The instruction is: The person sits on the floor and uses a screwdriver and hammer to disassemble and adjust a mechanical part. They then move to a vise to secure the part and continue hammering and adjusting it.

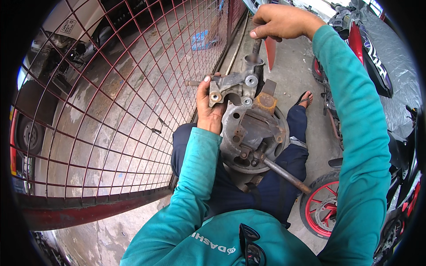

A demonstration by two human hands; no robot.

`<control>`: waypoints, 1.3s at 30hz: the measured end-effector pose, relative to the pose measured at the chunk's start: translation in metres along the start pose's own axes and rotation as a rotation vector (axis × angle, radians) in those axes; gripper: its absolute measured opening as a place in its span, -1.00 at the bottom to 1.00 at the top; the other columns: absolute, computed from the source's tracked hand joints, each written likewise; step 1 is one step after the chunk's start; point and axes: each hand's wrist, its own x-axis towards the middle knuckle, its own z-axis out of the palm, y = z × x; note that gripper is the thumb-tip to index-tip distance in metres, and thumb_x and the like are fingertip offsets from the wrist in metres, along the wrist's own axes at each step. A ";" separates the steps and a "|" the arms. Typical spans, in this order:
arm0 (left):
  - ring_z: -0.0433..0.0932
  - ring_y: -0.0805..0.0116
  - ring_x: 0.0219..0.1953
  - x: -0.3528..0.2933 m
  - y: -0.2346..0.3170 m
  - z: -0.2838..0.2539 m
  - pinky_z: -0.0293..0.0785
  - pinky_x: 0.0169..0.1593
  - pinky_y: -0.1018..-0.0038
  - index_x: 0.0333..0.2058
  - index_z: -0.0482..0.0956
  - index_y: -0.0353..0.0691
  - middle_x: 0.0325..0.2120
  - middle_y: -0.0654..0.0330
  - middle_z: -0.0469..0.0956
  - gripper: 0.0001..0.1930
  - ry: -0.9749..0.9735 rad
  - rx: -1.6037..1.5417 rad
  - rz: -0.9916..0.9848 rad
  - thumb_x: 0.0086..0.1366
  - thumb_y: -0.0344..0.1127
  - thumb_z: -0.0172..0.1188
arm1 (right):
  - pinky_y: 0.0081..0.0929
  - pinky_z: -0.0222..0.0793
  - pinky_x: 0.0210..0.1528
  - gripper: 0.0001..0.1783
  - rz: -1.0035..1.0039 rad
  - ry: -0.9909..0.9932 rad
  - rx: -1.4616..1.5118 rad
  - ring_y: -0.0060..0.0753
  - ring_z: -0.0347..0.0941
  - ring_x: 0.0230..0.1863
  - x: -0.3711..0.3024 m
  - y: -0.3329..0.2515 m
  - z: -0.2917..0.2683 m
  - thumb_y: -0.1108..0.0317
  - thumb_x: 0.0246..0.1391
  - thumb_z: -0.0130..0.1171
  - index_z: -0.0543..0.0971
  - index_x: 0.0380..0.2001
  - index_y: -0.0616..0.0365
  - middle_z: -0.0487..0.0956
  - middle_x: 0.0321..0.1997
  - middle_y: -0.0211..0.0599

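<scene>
Head view: both hands on a steering knuckle held over the lap

Head camera looks down on a seated person in a teal long-sleeved shirt and dark blue trousers. The left hand grips the left side of a grey metal steering knuckle, fingers closed around the casting with the thumb lying along its near-left edge. The knuckle stands roughly upright in the middle of the scene, above the knees, and rests against a rusty round brake backing plate just near of it. A short stud sticks out of the knuckle to the left.

The right hand is at the far top of the scene, fingers closed in a fist around the top of a dark tool shaft that runs down into the top of the knuckle; the tool's tip is hidden, so what kind it is cannot be told. A steel bar slants from the plate's near edge toward the right.

On the left stands a red wire-mesh gate. A sandalled foot rests on the concrete floor far right of the knuckle. On the right stands a motorcycle with a red wheel.
</scene>
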 end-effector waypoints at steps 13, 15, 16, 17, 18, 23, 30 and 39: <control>0.68 0.06 -0.01 -0.003 -0.001 0.004 0.58 0.19 0.02 -0.08 0.61 -0.26 -0.12 0.04 0.71 -0.74 -0.013 0.024 -0.011 0.35 -0.25 0.33 | -0.39 0.33 -0.80 -0.40 0.051 0.048 0.089 -0.38 0.45 -0.80 0.006 0.006 0.015 -0.02 0.39 0.19 0.59 -0.58 0.29 0.48 -0.71 -0.30; 0.68 0.06 0.00 -0.003 -0.001 0.004 0.59 0.18 0.02 -0.08 0.61 -0.24 -0.11 0.05 0.71 -0.74 -0.015 0.029 -0.010 0.36 -0.24 0.34 | -0.38 0.31 -0.83 -0.39 0.056 0.048 0.087 -0.37 0.44 -0.82 0.006 0.006 0.015 -0.02 0.39 0.19 0.59 -0.58 0.30 0.48 -0.72 -0.30; 0.68 0.06 0.00 -0.002 -0.001 0.003 0.59 0.18 0.03 -0.08 0.61 -0.23 -0.11 0.06 0.71 -0.75 -0.015 0.032 -0.010 0.36 -0.24 0.34 | -0.38 0.31 -0.83 -0.40 0.061 0.049 0.090 -0.37 0.44 -0.82 0.006 0.005 0.015 -0.02 0.39 0.19 0.60 -0.58 0.30 0.48 -0.72 -0.29; 0.68 0.06 -0.01 -0.002 -0.001 0.002 0.59 0.18 0.03 -0.08 0.61 -0.23 -0.11 0.06 0.71 -0.75 -0.018 0.030 -0.008 0.36 -0.25 0.34 | -0.38 0.30 -0.84 -0.40 0.065 0.050 0.092 -0.36 0.44 -0.83 0.006 0.005 0.015 -0.02 0.39 0.19 0.60 -0.58 0.31 0.49 -0.72 -0.29; 0.68 0.06 -0.01 -0.002 -0.001 0.002 0.59 0.18 0.03 -0.08 0.61 -0.23 -0.11 0.06 0.71 -0.75 -0.021 0.028 -0.006 0.36 -0.25 0.34 | -0.38 0.31 -0.82 -0.40 0.069 0.046 0.095 -0.37 0.45 -0.81 0.006 0.005 0.015 -0.02 0.39 0.20 0.61 -0.56 0.31 0.49 -0.71 -0.29; 0.69 0.06 -0.03 -0.001 -0.004 0.003 0.60 0.17 0.03 -0.08 0.61 -0.24 -0.11 0.05 0.71 -0.74 -0.026 0.016 -0.003 0.35 -0.25 0.34 | -0.40 0.36 -0.73 -0.46 -0.012 0.096 0.056 -0.42 0.46 -0.76 0.005 0.017 0.018 0.00 0.37 0.22 0.64 -0.50 0.29 0.52 -0.66 -0.32; 0.69 0.05 -0.03 -0.004 -0.001 0.005 0.60 0.17 0.03 -0.07 0.63 -0.31 -0.12 0.02 0.70 -0.71 -0.033 0.048 -0.011 0.36 -0.23 0.33 | -0.21 0.56 -0.11 -0.66 -0.131 -0.055 -0.039 -0.09 0.69 -0.20 -0.007 -0.004 -0.009 0.19 0.12 0.41 0.73 -0.15 0.23 0.75 -0.26 -0.05; 0.67 0.00 0.00 -0.003 0.000 0.004 0.60 0.20 -0.03 -0.11 0.63 -0.25 -0.10 -0.03 0.70 -0.75 -0.003 0.075 0.003 0.34 -0.22 0.33 | -0.23 0.57 -0.08 -0.65 -0.214 -0.040 0.018 -0.14 0.69 -0.17 -0.004 0.003 -0.004 0.33 0.02 0.45 0.72 -0.11 0.23 0.76 -0.23 -0.08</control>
